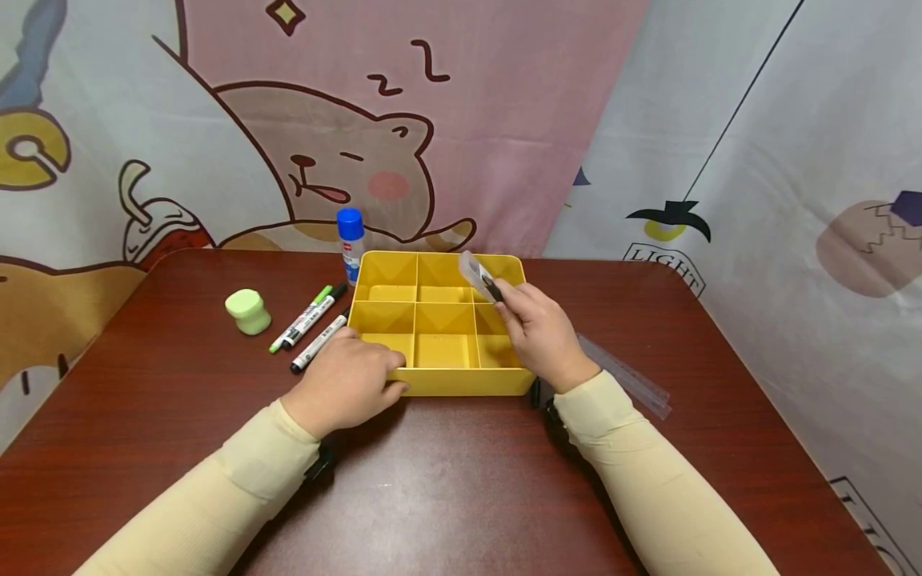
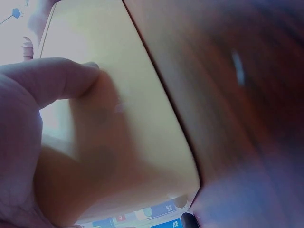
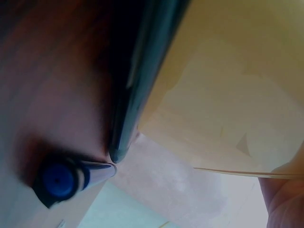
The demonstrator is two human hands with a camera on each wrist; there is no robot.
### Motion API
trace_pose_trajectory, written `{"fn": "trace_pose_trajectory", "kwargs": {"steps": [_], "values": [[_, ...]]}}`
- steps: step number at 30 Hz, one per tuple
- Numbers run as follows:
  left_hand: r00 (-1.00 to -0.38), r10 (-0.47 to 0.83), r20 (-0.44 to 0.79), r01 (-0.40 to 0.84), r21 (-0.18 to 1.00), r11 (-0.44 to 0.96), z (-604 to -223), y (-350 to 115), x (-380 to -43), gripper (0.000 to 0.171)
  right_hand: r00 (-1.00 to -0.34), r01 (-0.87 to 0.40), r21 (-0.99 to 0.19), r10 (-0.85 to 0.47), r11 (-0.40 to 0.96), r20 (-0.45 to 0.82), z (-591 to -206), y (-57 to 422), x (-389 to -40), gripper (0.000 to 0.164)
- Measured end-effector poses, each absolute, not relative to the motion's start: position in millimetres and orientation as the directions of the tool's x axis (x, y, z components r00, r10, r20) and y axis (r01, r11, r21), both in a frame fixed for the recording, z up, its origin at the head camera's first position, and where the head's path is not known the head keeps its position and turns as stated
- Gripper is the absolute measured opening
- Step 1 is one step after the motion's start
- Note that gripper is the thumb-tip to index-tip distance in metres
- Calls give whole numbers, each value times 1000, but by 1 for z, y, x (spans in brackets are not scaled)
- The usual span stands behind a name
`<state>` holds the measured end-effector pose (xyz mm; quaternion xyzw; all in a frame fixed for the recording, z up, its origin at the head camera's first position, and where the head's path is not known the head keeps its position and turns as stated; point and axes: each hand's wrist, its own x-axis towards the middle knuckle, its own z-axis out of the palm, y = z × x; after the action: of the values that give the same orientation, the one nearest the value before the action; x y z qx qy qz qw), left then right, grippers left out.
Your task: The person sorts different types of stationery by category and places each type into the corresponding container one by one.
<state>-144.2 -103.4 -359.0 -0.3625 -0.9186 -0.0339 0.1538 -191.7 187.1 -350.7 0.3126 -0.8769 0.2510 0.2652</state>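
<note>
A yellow divided box (image 1: pixel 445 382) with several square compartments stands on the table. My left hand (image 1: pixel 349 380) grips its front left corner, fingers over the rim. In the left wrist view the thumb (image 2: pixel 66 78) presses the outer wall (image 2: pixel 137 109). Above the box's right-hand compartments, my right hand (image 1: pixel 540 332) pinches a slim clear plastic piece with a black part (image 1: pixel 479 276); its exact kind is unclear. The compartments that show hold nothing. In the right wrist view a dark rod (image 3: pixel 137 90) and a blue-ended pen-like thing (image 3: pixel 59 180) lie beside the box wall.
Left of the box are a glue stick (image 1: pixel 350 240) with a blue cap, several markers (image 1: pixel 313 320) and a light green sponge-like block (image 1: pixel 248 312). A clear ruler (image 1: pixel 627 376) lies to the right. A printed curtain (image 1: pixel 504 120) hangs behind the table.
</note>
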Motion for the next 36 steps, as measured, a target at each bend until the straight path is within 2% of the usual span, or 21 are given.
{"fn": "trace_pose_trajectory", "kwargs": {"steps": [13, 30, 36], "values": [[-687, 656, 313, 677, -51, 734, -359, -104, -145, 29, -674, -680, -279, -427, 678, 604, -352, 187, -193, 36], [-694, 652, 306, 674, -46, 738, -360, -103, -144, 29, -723, -640, -295, -424, 709, 546, -353, 186, -192, 41], [-695, 654, 299, 673, -49, 738, -359, -103, -145, 30, -716, -651, -286, -443, 703, 540, -352, 186, -193, 43]]}}
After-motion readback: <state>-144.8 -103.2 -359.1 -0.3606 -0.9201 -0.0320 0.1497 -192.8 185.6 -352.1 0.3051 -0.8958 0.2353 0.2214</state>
